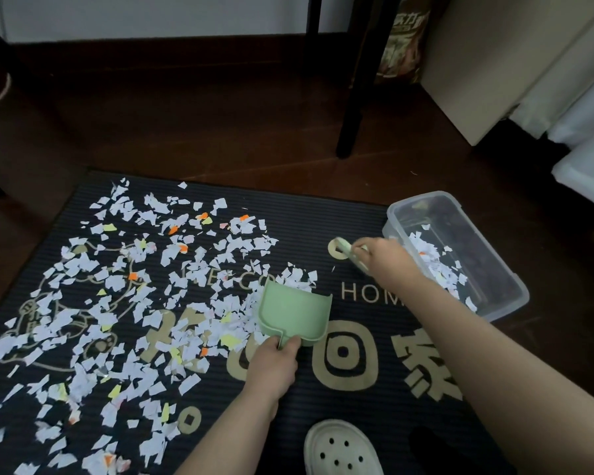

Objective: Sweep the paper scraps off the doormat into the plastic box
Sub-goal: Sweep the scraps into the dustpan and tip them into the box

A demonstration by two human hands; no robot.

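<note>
The paper scraps [192, 332], mostly white with a few orange and yellow bits, cover the left and middle of the doormat [323, 214], reaching up to the mouth and left side of a green dustpan [294, 313], whose handle the left hand [275, 365] grips with curled fingers. More scraps lie inside the clear plastic box [494, 305] at the mat's right edge. Just left of the box, well clear of the main litter, the right hand [388, 255] is closed around a blurred pale brush [345, 252]; a white slipper [342, 450] stands on the mat's near edge.
</note>
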